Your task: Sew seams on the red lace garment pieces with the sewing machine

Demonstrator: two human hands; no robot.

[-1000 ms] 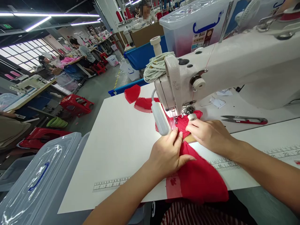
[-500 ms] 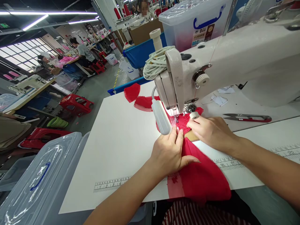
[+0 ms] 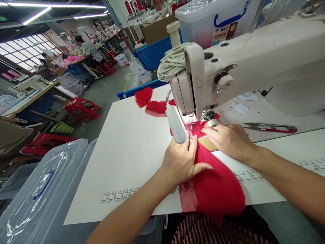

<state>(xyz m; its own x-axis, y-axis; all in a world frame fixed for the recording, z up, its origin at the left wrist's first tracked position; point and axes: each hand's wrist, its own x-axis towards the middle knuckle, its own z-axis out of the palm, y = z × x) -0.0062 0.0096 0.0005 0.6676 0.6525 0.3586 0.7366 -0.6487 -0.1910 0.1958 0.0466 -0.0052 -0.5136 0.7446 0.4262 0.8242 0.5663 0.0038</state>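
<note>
A red fabric piece [image 3: 215,189] lies on the white table under the needle of a white sewing machine [image 3: 243,64] and hangs over the near edge. My left hand [image 3: 181,161] presses flat on the fabric just in front of the needle, fingers together and stretched toward the presser foot. My right hand [image 3: 228,140] rests on the fabric to the right of the needle, fingers curled down on the cloth. A white lamp tube [image 3: 175,124] hangs beside the needle, above my left fingers.
Red cut pieces [image 3: 152,103] lie behind the machine head. Red-handled thread snips [image 3: 271,128] sit at the right. A clear lidded bin [image 3: 38,189] stands at the left, another bin [image 3: 215,23] behind the machine. Red stools and other workers fill the aisle at left.
Both hands have slid slightly forward with the fabric toward the needle. The camera has shifted a little closer and to the left.
</note>
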